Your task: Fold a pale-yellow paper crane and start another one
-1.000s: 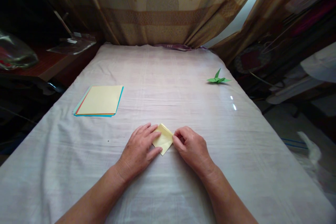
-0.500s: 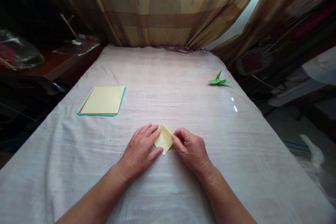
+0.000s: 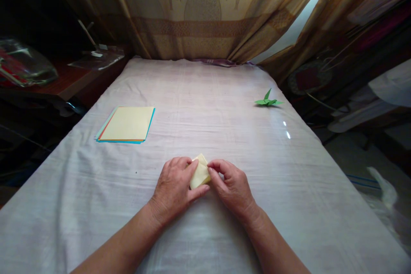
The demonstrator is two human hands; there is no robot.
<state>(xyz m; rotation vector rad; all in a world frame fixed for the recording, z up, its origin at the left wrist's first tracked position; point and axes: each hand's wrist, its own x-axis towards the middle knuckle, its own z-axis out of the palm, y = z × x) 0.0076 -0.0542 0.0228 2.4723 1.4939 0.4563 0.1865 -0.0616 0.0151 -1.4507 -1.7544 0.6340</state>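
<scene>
A small folded sheet of pale yellow origami paper (image 3: pixel 199 174) lies between my hands near the front of the cloth-covered surface. My left hand (image 3: pixel 176 183) grips its left side, thumb across the lower corner and forefinger along the upper left edge. With thumb and forefinger, my right hand (image 3: pixel 231 183) pinches the paper's right edge. One flap stands slightly raised, and the top corner points away from me. My fingertips hide parts of both side edges.
A stack of coloured paper squares (image 3: pixel 128 123), cream on top, lies at the left. Towards the back right stands a green folded paper crane (image 3: pixel 268 102). Behind the white cloth (image 3: pixel 199 85) hangs a patterned curtain (image 3: pixel 205 25). A wooden desk (image 3: pixel 70 81) adjoins at the left.
My left thumb has moved right across the paper's lower corner. The paper's right part is lifted and its flap has shifted, with the right hand still pinching the edge.
</scene>
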